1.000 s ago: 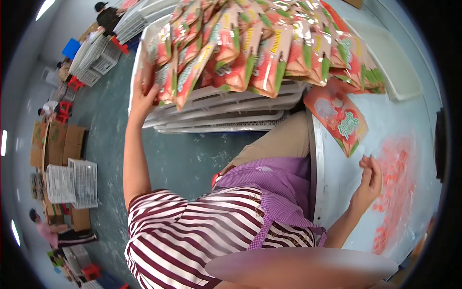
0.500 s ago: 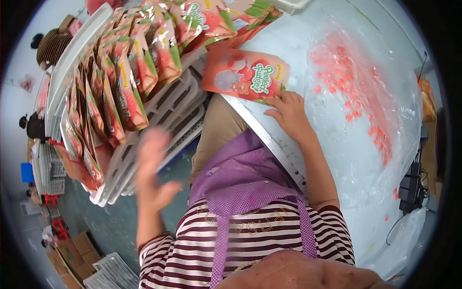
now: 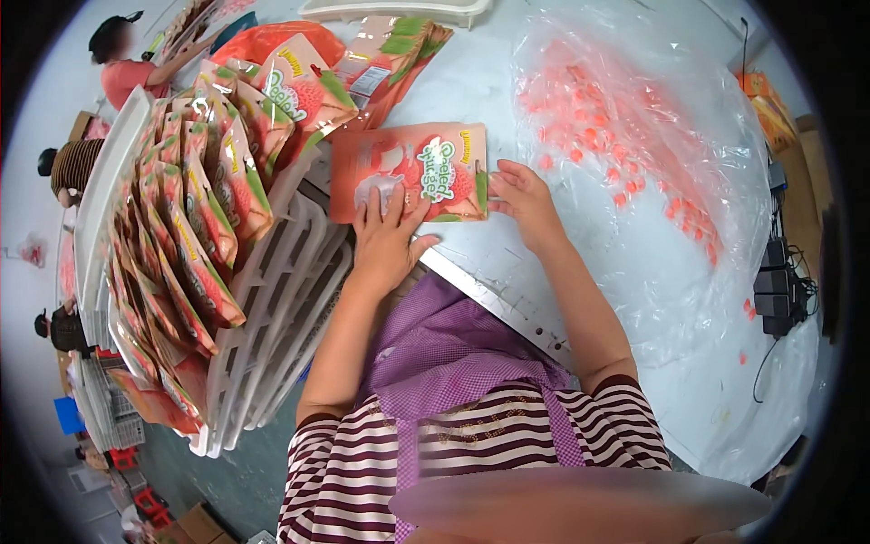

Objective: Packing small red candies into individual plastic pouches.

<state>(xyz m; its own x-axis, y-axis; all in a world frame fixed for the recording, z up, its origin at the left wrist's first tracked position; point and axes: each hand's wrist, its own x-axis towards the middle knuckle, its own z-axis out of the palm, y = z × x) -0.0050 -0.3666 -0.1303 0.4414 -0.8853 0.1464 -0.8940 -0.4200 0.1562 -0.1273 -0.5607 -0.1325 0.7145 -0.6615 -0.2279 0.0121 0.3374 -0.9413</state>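
A flat pink-and-red printed pouch (image 3: 408, 150) with a green lower strip lies on the pale tabletop in front of me, near the metal edge. My left hand (image 3: 385, 240) rests on its left part, fingers spread and palm down. Beside the pouch's right end is my right hand (image 3: 527, 204), its thumb and fingers apart, the fingertips at the edge of the pouch. Several similar filled pouches (image 3: 240, 186) stand packed in rows in a white plastic crate at my left. More pouches (image 3: 385, 59) lie in a fanned stack beyond the one under my hand.
Clear plastic sheeting (image 3: 725, 154) with many small red-pink pieces (image 3: 594, 136) covers the table's right side. White stacked crates (image 3: 290, 272) stand at my left. Black adapters with cables (image 3: 775, 295) sit at the far right edge. Other people (image 3: 136, 72) work at the far left.
My left hand has come from the air beside the crates onto the pouch. My right hand has shifted from the pouch's lower corner to its right end. The whole view has shifted.
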